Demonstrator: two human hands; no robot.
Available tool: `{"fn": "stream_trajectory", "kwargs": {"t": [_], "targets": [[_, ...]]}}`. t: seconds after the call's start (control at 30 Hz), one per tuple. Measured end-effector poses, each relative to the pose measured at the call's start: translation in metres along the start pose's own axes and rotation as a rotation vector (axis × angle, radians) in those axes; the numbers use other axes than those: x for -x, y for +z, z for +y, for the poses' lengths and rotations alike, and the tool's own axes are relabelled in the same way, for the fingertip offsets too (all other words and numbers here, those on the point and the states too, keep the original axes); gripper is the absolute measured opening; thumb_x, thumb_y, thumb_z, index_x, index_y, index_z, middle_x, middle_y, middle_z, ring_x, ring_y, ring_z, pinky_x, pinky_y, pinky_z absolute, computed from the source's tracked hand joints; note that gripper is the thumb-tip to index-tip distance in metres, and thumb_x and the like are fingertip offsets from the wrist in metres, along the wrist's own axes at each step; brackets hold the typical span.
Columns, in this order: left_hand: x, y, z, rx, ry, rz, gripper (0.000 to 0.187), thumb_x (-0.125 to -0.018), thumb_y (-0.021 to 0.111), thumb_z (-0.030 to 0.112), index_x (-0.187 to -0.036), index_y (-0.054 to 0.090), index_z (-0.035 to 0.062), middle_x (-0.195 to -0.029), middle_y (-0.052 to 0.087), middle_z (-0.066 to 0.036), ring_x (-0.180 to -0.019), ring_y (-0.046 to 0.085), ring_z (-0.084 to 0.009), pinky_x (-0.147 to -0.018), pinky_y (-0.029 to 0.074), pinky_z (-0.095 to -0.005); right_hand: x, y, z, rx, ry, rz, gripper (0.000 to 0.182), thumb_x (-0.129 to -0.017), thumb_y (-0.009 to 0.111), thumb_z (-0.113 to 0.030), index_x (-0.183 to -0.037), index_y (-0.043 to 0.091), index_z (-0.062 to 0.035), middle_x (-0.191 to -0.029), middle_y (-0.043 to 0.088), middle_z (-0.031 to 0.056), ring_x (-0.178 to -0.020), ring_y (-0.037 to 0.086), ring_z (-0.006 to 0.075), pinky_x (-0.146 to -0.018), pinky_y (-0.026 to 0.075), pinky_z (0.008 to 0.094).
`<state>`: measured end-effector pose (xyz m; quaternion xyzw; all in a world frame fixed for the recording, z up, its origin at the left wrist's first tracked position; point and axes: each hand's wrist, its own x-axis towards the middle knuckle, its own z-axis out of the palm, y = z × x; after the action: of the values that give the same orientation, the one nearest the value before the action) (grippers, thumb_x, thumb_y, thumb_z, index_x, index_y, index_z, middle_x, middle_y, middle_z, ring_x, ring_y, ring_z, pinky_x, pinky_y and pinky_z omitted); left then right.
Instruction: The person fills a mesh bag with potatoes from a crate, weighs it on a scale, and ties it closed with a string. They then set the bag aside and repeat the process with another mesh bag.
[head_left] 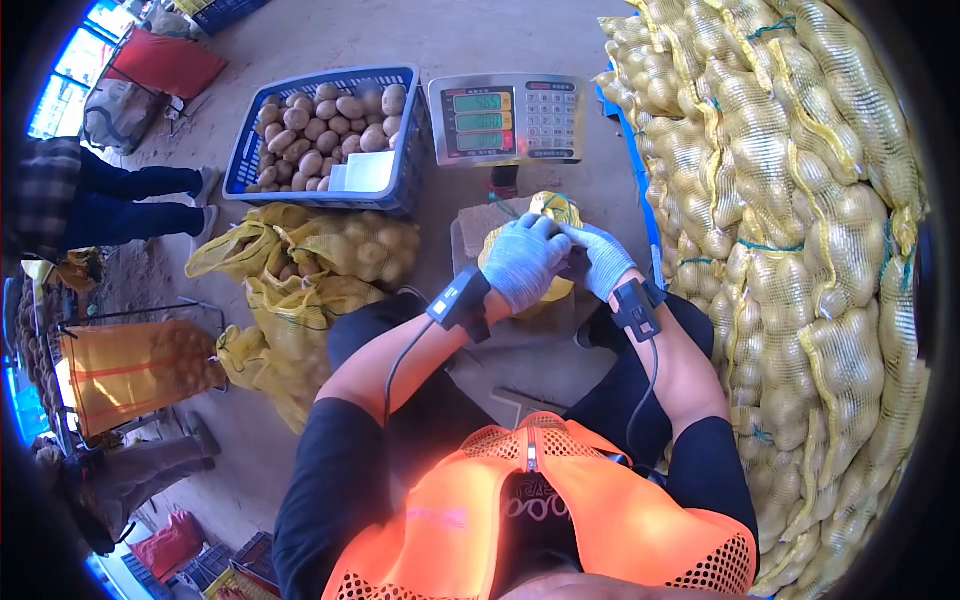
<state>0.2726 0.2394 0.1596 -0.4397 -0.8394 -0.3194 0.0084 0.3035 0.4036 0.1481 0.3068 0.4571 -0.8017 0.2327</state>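
Note:
My left hand, in a grey glove, is closed on the gathered top of a yellow mesh bag in front of me. Beside it my right hand, gloved too, has its fingers bent in against the same bag, close to the left fingertips. The bag's lower part is mostly hidden under both hands. Just beyond the hands is a weighing scale's display panel, and part of its platform shows beside the bag. Green string is visible near the bag's neck.
A blue crate of potatoes with white paper stands beyond to the left. Yellow mesh bags of potatoes lie below it. Stacked full mesh bags fill the right side. Two people stand at the far left, near an orange bag.

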Motion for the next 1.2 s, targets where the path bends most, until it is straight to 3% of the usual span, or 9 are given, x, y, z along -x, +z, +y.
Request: {"fn": "stream_trajectory", "kwargs": {"t": [0.17, 0.33, 0.53, 0.6, 0.77, 0.93, 1.03, 1.13, 1.2], "targets": [[-0.01, -0.02, -0.009, -0.007, -0.141, 0.255, 0.046, -0.07, 0.073, 0.03, -0.108, 0.055, 0.0113, -0.105, 0.054, -0.017, -0.089, 0.056, -0.0348, -0.076, 0.048, -0.0414, -0.009, -0.007, 0.005, -0.071, -0.156, 0.062, 0.029, -0.084, 0.059, -0.014, -0.112, 0.056, -0.0114, -0.093, 0.061, 0.0038, -0.084, 0.06, 0.0174, -0.075, 0.05, 0.0323], [-0.011, -0.039, -0.01, -0.223, -0.022, 0.021, 0.018, -0.064, 0.074, 0.027, -0.076, 0.066, 0.0157, -0.119, 0.05, -0.004, -0.113, 0.042, -0.0322, -0.087, 0.038, -0.0467, 0.004, -0.005, 0.0, -0.264, -0.204, 0.016, 0.035, -0.079, 0.052, 0.0, -0.114, 0.053, -0.0035, -0.094, 0.06, 0.0109, -0.092, 0.06, 0.0251, -0.082, 0.051, 0.0387], [0.007, -0.041, 0.022, 0.003, 0.272, -0.194, 0.021, -0.072, 0.069, 0.026, -0.083, 0.058, 0.0111, -0.107, 0.058, -0.006, -0.099, 0.056, -0.0305, -0.081, 0.044, -0.0425, -0.001, -0.017, -0.012, -0.608, -0.09, -0.155, 0.025, -0.083, 0.048, -0.005, -0.105, 0.054, 0.0043, -0.098, 0.061, 0.0156, -0.095, 0.06, 0.026, -0.088, 0.049, 0.0355], [0.012, -0.042, 0.041, 0.015, -0.211, -0.38, 0.027, -0.082, 0.061, 0.032, -0.094, 0.053, 0.0087, -0.098, 0.061, -0.011, -0.084, 0.062, -0.0339, -0.071, 0.048, -0.0428, -0.028, -0.029, 0.001, -0.543, -0.117, 0.029, 0.021, -0.087, 0.049, -0.011, -0.102, 0.057, 0.0028, -0.096, 0.063, 0.0146, -0.091, 0.062, 0.0246, -0.084, 0.051, 0.0359], [0.002, -0.052, 0.003, -0.283, -0.618, -0.348, 0.039, -0.087, 0.055, 0.039, -0.109, 0.049, 0.0075, -0.094, 0.061, -0.019, -0.077, 0.064, -0.0346, -0.063, 0.051, -0.0445, -0.02, -0.018, -0.018, -0.404, -0.273, 0.032, 0.015, -0.086, 0.06, -0.007, -0.1, 0.057, -0.0042, -0.089, 0.061, 0.0087, -0.078, 0.061, 0.0193, -0.071, 0.053, 0.031], [0.014, -0.043, 0.002, -0.409, -0.588, -0.213, 0.093, -0.067, 0.073, 0.042, -0.14, 0.027, 0.0061, -0.108, 0.056, -0.021, -0.083, 0.064, -0.0335, -0.065, 0.053, -0.0424, 0.015, 0.008, -0.032, 0.287, -0.645, 0.404, 0.058, -0.078, 0.074, -0.024, -0.121, 0.041, -0.0034, -0.1, 0.052, 0.0068, -0.089, 0.05, 0.0145, -0.077, 0.044, 0.0273], [0.022, -0.033, 0.013, -0.312, -0.507, -0.158, 0.093, -0.067, 0.073, 0.039, -0.14, 0.026, 0.0047, -0.106, 0.057, -0.02, -0.087, 0.063, -0.0336, -0.067, 0.053, -0.0421, 0.018, 0.005, -0.006, 0.536, -0.732, 0.523, 0.074, -0.074, 0.077, -0.032, -0.125, 0.031, -0.0032, -0.114, 0.04, 0.0132, -0.1, 0.044, 0.0183, -0.085, 0.042, 0.0315], [0.019, -0.031, 0.024, -0.221, -0.516, -0.229, 0.091, -0.069, 0.071, 0.038, -0.14, 0.025, 0.0047, -0.104, 0.058, -0.019, -0.091, 0.062, -0.0326, -0.067, 0.053, -0.0422, -0.01, -0.019, 0.043, 0.731, -0.671, 0.325, 0.065, -0.074, 0.077, -0.028, -0.121, 0.042, 0.0003, -0.107, 0.051, 0.0116, -0.099, 0.052, 0.0197, -0.086, 0.044, 0.0324], [0.016, -0.04, 0.029, -0.278, -0.551, -0.26, 0.08, -0.072, 0.067, 0.038, -0.136, 0.032, 0.0041, -0.098, 0.06, -0.019, -0.086, 0.063, -0.0331, -0.066, 0.053, -0.0422, 0.013, -0.002, 0.02, 0.441, -0.235, 0.155, 0.044, -0.079, 0.072, -0.021, -0.112, 0.054, 0.0018, -0.097, 0.06, 0.0092, -0.089, 0.058, 0.0171, -0.081, 0.046, 0.0304]]}}
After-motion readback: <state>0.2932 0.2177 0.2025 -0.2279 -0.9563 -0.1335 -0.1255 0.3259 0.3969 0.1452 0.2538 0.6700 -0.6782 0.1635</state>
